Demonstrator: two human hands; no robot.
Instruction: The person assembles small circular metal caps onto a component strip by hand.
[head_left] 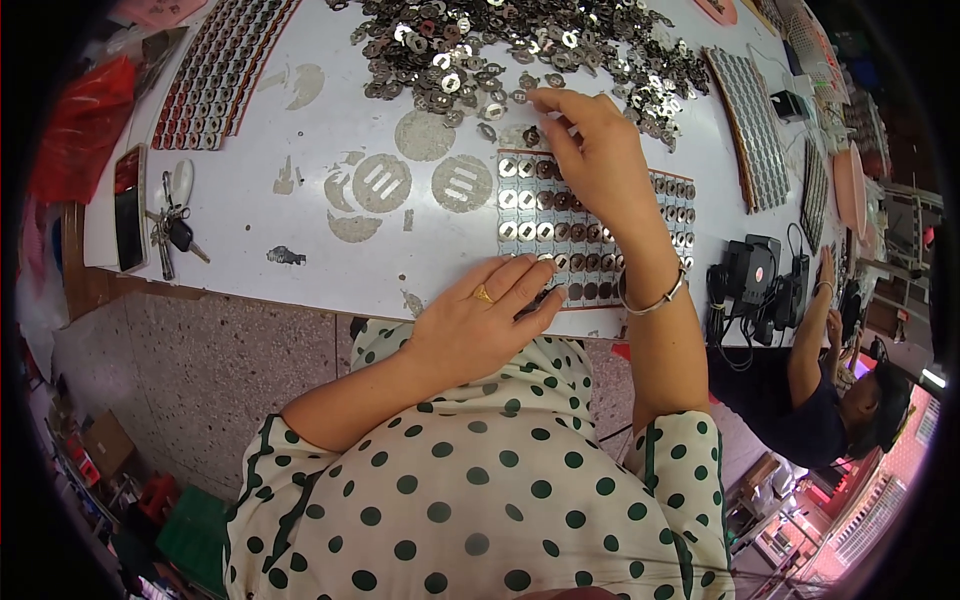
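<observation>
A panel of small round metal discs (592,232), set in rows on a reddish-edged base, lies at the table's front edge. My left hand (487,305) rests on its near left corner, fingers bent and thumb apart from the index finger. Dark metal shows in the gap between them. My right hand (598,150) reaches over the panel's far side. Its index finger stretches to a loose disc (519,97) at the edge of the pile, with the thumb apart. Another loose piece (531,135) lies just beyond the panel. The pile of metal discs (440,62) spreads across the back.
Filled panels stand at the far left (222,70) and right (748,130). A phone (130,210) and keys (180,232) lie on the left. Black adapters with cables (752,275) sit at the right edge, near a co-worker (800,410). Worn patches (381,183) mark the white table (330,255).
</observation>
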